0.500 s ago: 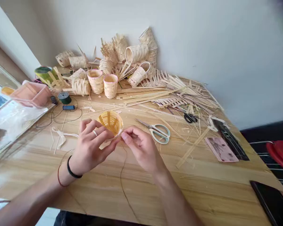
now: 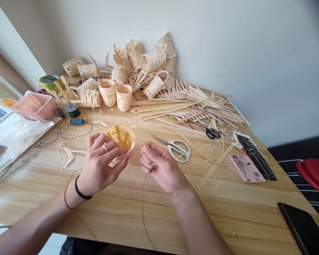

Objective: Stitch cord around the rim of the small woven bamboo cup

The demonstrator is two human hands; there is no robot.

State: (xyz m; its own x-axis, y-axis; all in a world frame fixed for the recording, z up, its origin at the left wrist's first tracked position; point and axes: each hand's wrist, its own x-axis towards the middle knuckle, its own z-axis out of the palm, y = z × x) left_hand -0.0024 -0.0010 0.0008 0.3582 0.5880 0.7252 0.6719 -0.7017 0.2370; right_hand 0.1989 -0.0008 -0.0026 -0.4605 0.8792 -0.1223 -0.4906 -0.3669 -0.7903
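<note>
Left hand (image 2: 102, 163): thumb and fingers pinched on the rim of a small woven basket (image 2: 123, 135), which sits left of centre, mouth tilted toward the near side. Right hand (image 2: 162, 168): just right of the basket, apart from it, fingers curled closed with thumb against them (anything pinched is too small to tell). Dark thread (image 2: 143, 202) runs from below the right hand toward the near edge. Scissors (image 2: 179, 150) lie farther right, blades partly closed.

A yellowish woven basket (image 2: 120, 134) tilts, open mouth showing, a thin thread (image 2: 143, 205) curving nearby
</note>
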